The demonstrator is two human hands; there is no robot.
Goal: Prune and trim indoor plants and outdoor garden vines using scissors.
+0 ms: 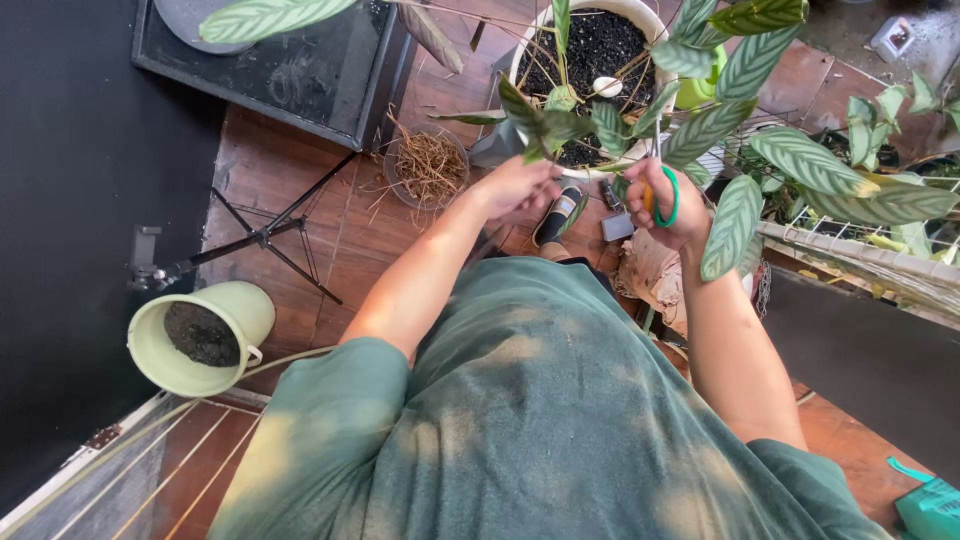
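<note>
From the head camera, the scissors' [662,196] blades are lost among striped leaves, only the green handle loop showing; leaves also cover part of the white pot [640,14] of dark soil, and its top edge is cut off. The left hand [515,188] pinches closed on a leafy stem [535,125] just in front of the pot. The right hand [668,205] is wrapped around the scissors, fingers through the loop, close beside the left
</note>
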